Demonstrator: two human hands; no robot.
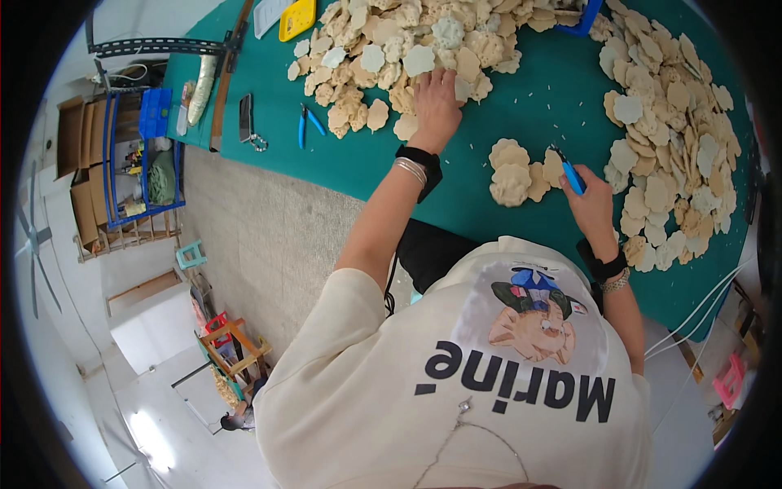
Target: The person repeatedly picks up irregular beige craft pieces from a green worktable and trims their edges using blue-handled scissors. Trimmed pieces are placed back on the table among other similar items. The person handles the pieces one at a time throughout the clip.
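My left hand (437,99) reaches to the near edge of a large heap of cream, scalloped flat pieces (383,31). Its fingers are stretched out over the pieces and touch them; none is visibly lifted. In my right hand (593,204) is a pair of blue-handled nippers (574,178), the metal jaws pointing away from me. Those jaws are at a small scalloped piece (553,167), beside a little group of similar pieces (511,183) on the green table. A second pair of blue-handled pliers (303,126) lies spread left of the heap.
Another big pile of scalloped pieces (676,147) covers the table's right side. A phone (246,118) with a beaded strap lies at left, near a yellow tray (297,19). Small white bits dot the green tabletop (538,90). A blue shelf rack (147,213) stands beyond the left edge.
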